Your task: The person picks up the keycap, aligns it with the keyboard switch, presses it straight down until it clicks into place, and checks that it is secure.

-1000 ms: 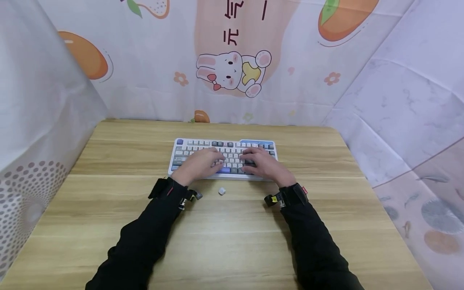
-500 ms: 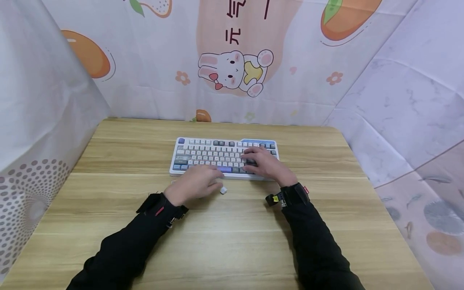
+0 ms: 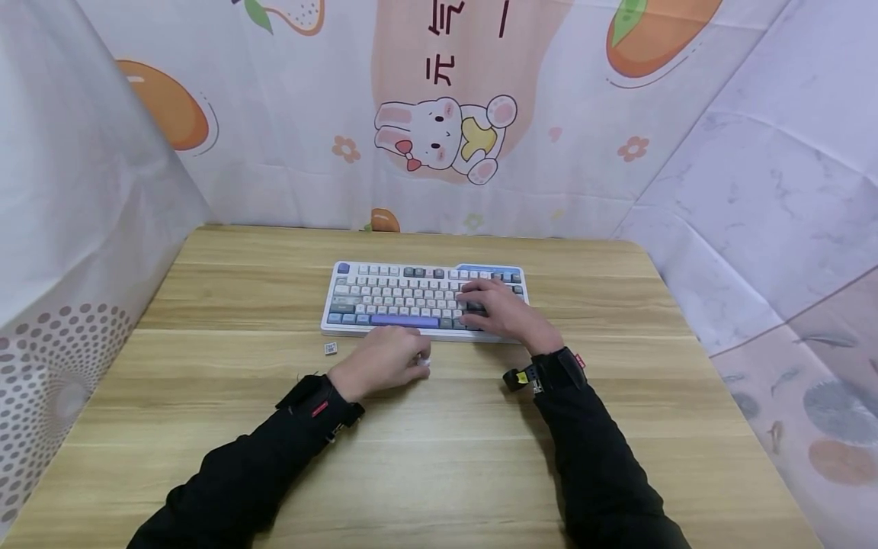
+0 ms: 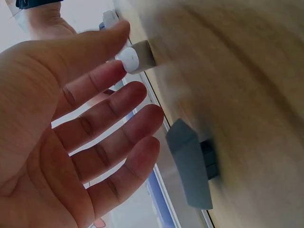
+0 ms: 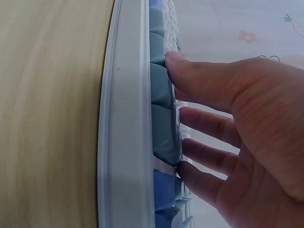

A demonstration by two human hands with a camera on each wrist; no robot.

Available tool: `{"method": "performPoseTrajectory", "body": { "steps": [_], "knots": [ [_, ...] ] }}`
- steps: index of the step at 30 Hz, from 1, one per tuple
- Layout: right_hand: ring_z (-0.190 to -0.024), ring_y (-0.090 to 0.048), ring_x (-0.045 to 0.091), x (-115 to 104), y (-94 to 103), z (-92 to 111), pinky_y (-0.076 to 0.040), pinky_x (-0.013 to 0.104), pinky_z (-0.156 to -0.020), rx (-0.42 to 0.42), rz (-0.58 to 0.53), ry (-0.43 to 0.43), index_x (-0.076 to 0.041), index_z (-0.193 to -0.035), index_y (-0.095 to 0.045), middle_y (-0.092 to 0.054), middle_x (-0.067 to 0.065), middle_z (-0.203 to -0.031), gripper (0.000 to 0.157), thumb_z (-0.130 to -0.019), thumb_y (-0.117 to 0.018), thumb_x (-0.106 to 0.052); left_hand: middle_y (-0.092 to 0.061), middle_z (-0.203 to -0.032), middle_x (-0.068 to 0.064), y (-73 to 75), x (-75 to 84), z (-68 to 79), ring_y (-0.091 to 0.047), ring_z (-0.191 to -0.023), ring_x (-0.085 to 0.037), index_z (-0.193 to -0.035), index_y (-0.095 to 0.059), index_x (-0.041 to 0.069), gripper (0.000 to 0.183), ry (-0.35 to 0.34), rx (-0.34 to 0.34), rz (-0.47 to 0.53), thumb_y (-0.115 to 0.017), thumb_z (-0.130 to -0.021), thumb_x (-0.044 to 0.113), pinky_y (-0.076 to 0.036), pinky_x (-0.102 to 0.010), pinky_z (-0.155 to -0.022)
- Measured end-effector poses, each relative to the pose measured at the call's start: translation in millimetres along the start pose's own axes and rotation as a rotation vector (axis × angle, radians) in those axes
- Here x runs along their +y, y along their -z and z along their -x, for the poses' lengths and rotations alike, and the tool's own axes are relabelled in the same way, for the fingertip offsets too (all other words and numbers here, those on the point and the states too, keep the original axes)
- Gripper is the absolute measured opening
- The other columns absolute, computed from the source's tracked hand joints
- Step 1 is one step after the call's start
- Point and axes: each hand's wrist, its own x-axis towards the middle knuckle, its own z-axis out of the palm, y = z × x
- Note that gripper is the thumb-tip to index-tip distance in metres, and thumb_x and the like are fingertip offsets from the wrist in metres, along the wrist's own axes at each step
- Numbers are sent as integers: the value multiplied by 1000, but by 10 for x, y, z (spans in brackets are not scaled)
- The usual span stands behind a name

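Note:
My left hand (image 3: 387, 360) is low over the table in front of the keyboard. Its thumb and index fingertip meet a small white keycap (image 4: 137, 58) from either side, pinching it. The other fingers extend, slightly bent. Under the palm, in the left wrist view, a grey keycap (image 4: 183, 161) with a black part below stands on the wood; the hand hides it from the head view. My right hand (image 3: 504, 311) rests on the right part of the white keyboard (image 3: 346, 331), fingers relaxed. Its thumb tip touches the dark grey keys (image 5: 161, 85) of the front row.
A small square piece with dark marks (image 3: 331, 348) lies left of my left hand, just in front of the keyboard. The wooden table (image 3: 439, 473) extends around it. Patterned cloth (image 3: 274, 175) hangs behind and along both sides.
My left hand has left the keyboard, drawn back toward me and come down on the white keycap. The long purple key and the square piece now show. My right hand has stayed in place.

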Motion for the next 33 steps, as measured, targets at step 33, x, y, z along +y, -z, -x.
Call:
{"method": "performPoseTrajectory", "body": {
  "steps": [33],
  "knots": [
    [-153,0,39,-144,-170,-79,-7,60,-120,-92,51,-49,-11,-161,-27,-11,18,-167,66,-108,-45,-46,-73,-88,3,166,-204,68,-68,-82,-12,-88,-80,13,6,-21,22,2,-77,-87,8,-55,-30,-74]
  ]
}}
